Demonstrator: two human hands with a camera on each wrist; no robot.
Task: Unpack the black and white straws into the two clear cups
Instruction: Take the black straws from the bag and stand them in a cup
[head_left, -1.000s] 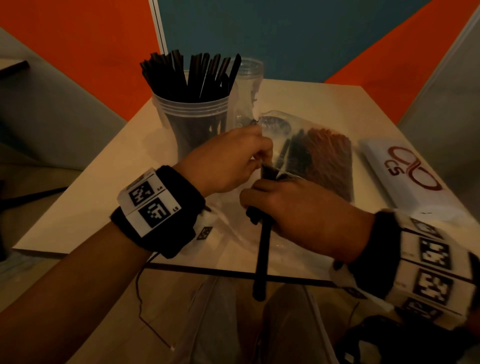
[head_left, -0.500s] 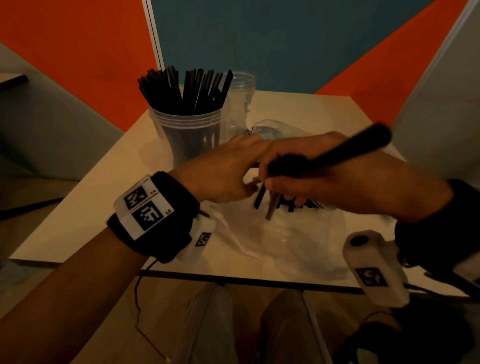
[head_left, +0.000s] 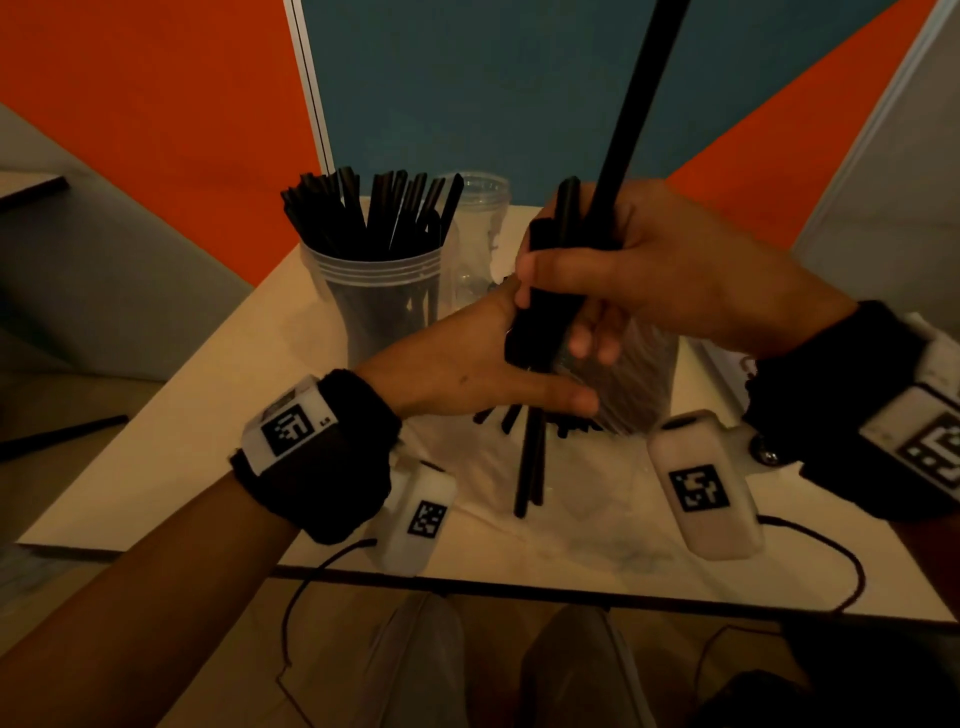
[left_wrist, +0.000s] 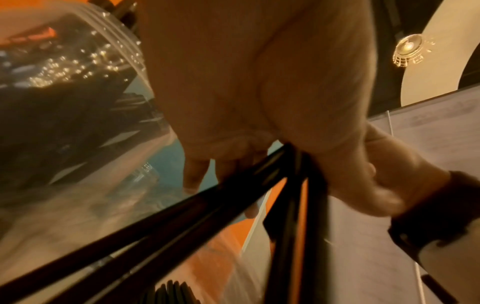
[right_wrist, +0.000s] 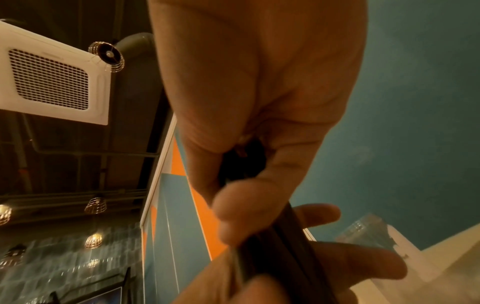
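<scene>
Right hand (head_left: 649, 280) clamped mid-length on black straws (head_left: 558, 291); left hand (head_left: 467, 364) flat, steadying. Probably light, stiff, slippery; best pinched as one bundle.

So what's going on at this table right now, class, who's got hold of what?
A person is unpacking straws. Their right hand grips a bunch of black straws, held up above the table. The left hand, fingers straight, reaches under them toward the clear plastic bag, where more straws lie, some sticking out of its mouth. One clear cup is already packed with black straws; the second clear cup behind it looks empty. No white straws are clearly visible.
</scene>
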